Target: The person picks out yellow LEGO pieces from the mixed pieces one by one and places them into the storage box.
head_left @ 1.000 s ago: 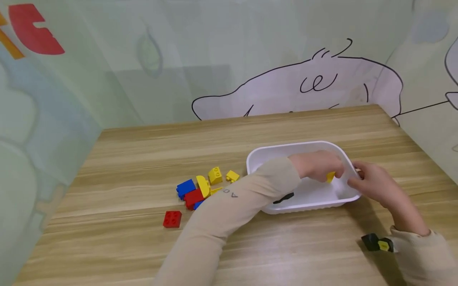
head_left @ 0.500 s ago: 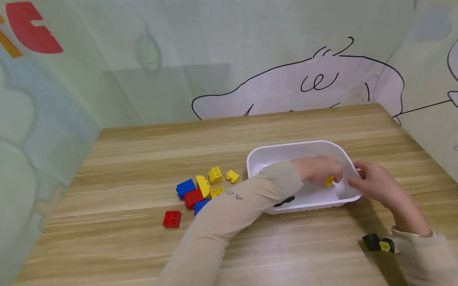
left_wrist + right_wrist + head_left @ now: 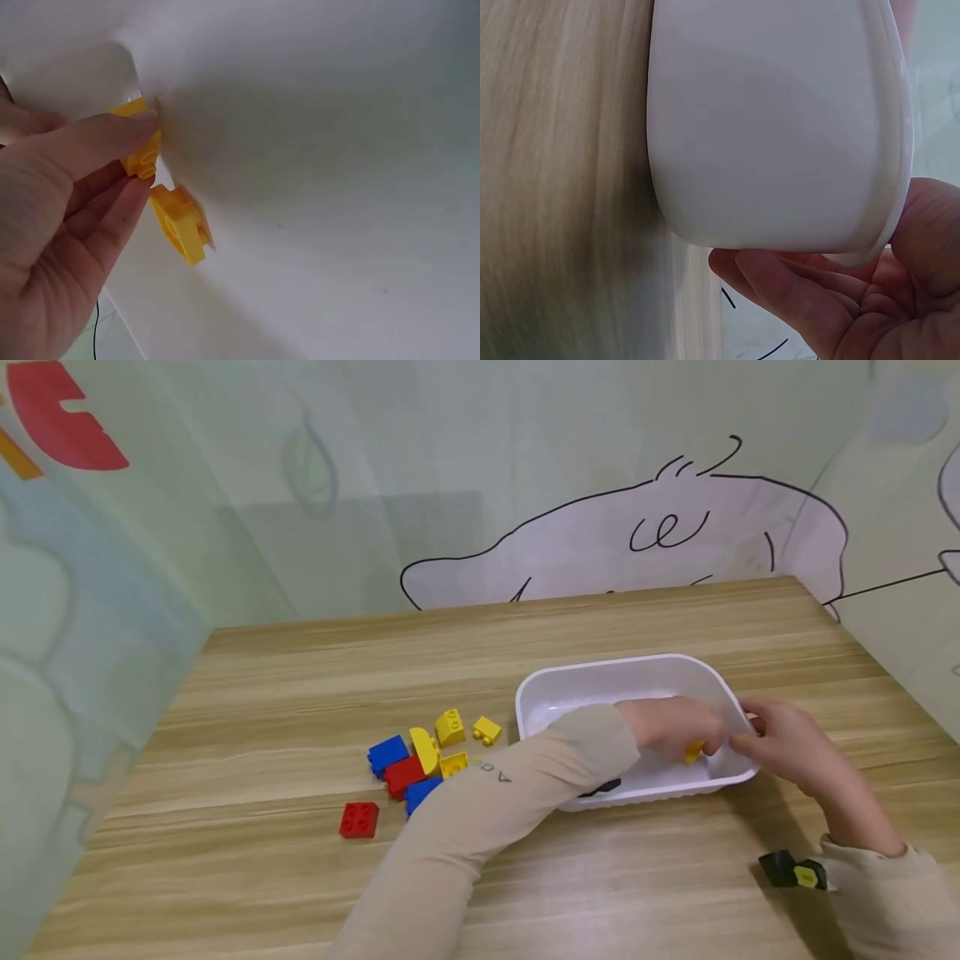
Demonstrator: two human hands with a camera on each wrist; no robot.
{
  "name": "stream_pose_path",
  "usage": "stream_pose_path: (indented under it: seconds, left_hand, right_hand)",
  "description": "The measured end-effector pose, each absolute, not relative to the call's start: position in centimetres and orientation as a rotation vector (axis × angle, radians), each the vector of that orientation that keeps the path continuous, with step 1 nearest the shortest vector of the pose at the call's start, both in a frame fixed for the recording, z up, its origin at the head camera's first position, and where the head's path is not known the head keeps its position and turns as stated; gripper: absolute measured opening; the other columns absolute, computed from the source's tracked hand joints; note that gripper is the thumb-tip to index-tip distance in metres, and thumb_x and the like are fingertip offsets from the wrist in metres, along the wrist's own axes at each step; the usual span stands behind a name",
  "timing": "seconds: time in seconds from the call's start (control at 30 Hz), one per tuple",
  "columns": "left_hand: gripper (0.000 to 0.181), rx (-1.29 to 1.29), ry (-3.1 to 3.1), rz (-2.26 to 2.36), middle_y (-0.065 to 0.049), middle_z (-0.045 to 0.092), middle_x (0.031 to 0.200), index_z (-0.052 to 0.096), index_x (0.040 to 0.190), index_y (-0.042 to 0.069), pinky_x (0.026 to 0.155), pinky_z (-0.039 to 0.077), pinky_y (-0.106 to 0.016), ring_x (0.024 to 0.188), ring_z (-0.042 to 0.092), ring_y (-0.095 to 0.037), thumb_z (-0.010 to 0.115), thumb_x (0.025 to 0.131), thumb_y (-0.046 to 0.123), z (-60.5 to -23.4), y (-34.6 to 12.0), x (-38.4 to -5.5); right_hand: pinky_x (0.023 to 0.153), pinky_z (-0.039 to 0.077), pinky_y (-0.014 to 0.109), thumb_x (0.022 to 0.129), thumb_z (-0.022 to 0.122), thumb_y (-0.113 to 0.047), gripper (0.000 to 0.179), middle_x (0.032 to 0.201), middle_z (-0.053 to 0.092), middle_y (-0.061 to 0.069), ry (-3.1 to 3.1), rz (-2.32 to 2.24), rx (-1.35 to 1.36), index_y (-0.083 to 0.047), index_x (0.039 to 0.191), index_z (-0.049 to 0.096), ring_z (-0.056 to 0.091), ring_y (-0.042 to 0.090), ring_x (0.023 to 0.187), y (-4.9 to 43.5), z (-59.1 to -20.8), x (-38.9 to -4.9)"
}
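Inside the white plastic bin [image 3: 570, 692], my left hand [image 3: 671, 723] reaches down at the right-hand end. The left wrist view shows its thumb and fingertips pinching a small yellow toy brick [image 3: 142, 154]. Just beyond the fingertips, a second yellow brick [image 3: 180, 223] lies against the bin's inner surface. My right hand [image 3: 797, 747] grips the bin's right end, thumb at the rim and fingers along the outer wall, as the right wrist view shows. In the head view, only one bit of yellow [image 3: 694, 752] shows beneath the left hand; which brick it is, I cannot tell.
Left of the bin, several toy bricks lie loosely grouped on the wooden table [image 3: 262, 710]: blue [image 3: 387, 756], red [image 3: 405, 776] and yellow [image 3: 450, 727]. A separate red brick [image 3: 359, 820] is nearer the front. My left sleeve [image 3: 480, 818] crosses before the group.
My left hand has shifted slightly right and down within the bin. The right hand keeps its place on the bin's end, and the loose bricks lie as before.
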State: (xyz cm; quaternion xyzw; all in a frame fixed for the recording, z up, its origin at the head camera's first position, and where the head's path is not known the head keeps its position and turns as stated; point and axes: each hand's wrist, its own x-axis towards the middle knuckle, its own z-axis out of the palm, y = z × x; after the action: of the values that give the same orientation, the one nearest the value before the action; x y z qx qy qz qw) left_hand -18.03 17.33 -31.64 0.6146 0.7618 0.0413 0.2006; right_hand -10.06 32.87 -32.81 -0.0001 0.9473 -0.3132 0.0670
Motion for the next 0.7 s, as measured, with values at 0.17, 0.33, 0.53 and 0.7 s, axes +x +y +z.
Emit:
stream_pose_path:
  seconds: [0.17, 0.33, 0.53, 0.7]
  left_hand:
    - [0.026, 1.777, 2.140, -0.015, 0.001, 0.056, 0.112, 0.061, 0.110, 0.012, 0.081, 0.035, -0.014, 0.094, 0.047, -0.012, 0.055, 0.087, 0.001, -31.82, 17.38, -17.83]
    - [0.027, 1.802, 2.152, -0.050, 0.001, 0.058, 0.115, 0.062, 0.109, 0.013, 0.084, 0.035, -0.015, 0.095, 0.048, -0.012, 0.056, 0.086, 0.000, -31.97, 17.41, -17.83]
    - [0.027, 1.822, 2.149, -0.067, 0.001, 0.058, 0.115, 0.062, 0.109, 0.013, 0.085, 0.036, -0.015, 0.096, 0.049, -0.013, 0.057, 0.085, 0.000, -31.95, 17.38, -17.81]
    - [0.032, 1.835, 2.142, -0.082, 0.003, 0.058, 0.117, 0.061, 0.112, 0.015, 0.084, 0.035, -0.015, 0.097, 0.049, -0.013, 0.055, 0.085, -0.001, -32.05, 17.48, -17.75]
  right_hand:
    - [0.063, 0.054, 0.039, 0.082, 0.061, -0.005, 0.048, 0.102, 0.058, 0.037, 2.859, -0.956, -0.002, 0.019, 0.121, 0.045, 0.061, 0.031, 0.080, 32.80, -32.81, -10.05]
    - [0.059, 0.052, 0.034, 0.082, 0.062, -0.004, 0.047, 0.098, 0.060, 0.036, 2.878, -0.957, -0.030, 0.019, 0.119, 0.046, 0.061, 0.030, 0.078, 32.76, -32.86, -10.10]
    - [0.056, 0.049, 0.028, 0.081, 0.062, -0.003, 0.045, 0.093, 0.062, 0.032, 2.904, -0.942, -0.048, 0.018, 0.118, 0.048, 0.061, 0.026, 0.074, 32.73, -32.95, -10.17]
    - [0.054, 0.047, 0.027, 0.080, 0.062, -0.004, 0.045, 0.088, 0.063, 0.029, 2.914, -0.928, -0.047, 0.018, 0.117, 0.048, 0.059, 0.022, 0.071, 32.77, -33.00, -10.13]
